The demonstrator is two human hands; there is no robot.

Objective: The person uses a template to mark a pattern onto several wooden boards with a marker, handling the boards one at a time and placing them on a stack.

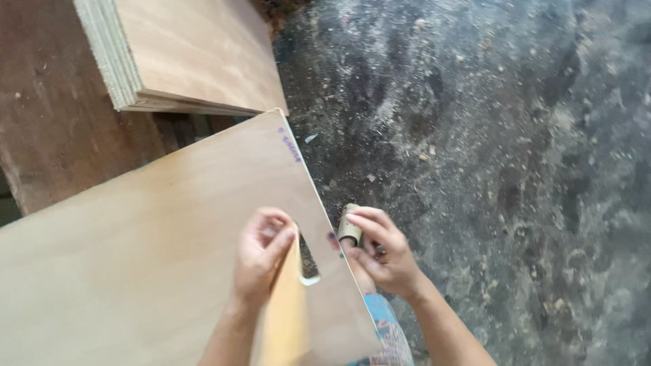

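Low in the frame's centre, the left hand [261, 254] pinched a thin yellowish wood strip [288, 312] standing on edge by a cut slot [308, 261] in the plywood sheet [149, 251]. The right hand [383, 254], just right of the sheet's edge, was closed around a small tan cylinder [350, 227]. The strip looked light, stiff yet bendable, best held near its top edge. Stacked plywood [190, 51] lay at upper left, above the dusty floor [502, 135].

A dark concrete floor [488, 135] fills the right side — mottled grey and strewn with pale sawdust and chips. At upper left, a stack of plywood sheets [190, 54] rests on a reddish-brown board [54, 122].
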